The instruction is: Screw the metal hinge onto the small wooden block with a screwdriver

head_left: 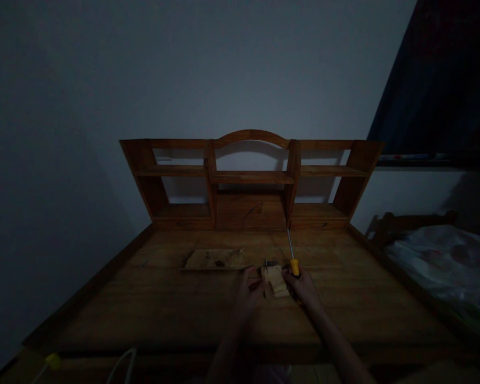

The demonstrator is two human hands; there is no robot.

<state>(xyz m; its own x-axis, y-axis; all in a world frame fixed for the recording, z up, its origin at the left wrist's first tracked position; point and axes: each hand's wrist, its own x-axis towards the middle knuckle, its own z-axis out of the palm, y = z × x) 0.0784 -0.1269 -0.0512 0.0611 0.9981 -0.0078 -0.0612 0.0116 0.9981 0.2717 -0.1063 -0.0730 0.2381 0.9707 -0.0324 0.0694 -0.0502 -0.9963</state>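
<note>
In the head view, my right hand [303, 287] is closed around a screwdriver [295, 266] with a yellow handle. Its long metal shaft points away, toward the shelf unit. Just left of that hand is a small pale wooden block [277, 282], whose right edge the fingers overlap. My left hand [248, 292] is at the block's left side, fingers curved and thumb apart, with nothing visible in it. Whether its fingertips touch the block is too dark to tell. At the block's far edge sits a small metal piece [269, 262], its kind unclear.
A longer wooden board [214, 259] lies left of the block on the wooden desk [176, 304]. Across the desk's back stands a wooden shelf unit [251, 177]. A yellow-tipped object [53, 361] and a pale cable [122, 362] show at lower left. Plastic-covered bedding [444, 256] is at right.
</note>
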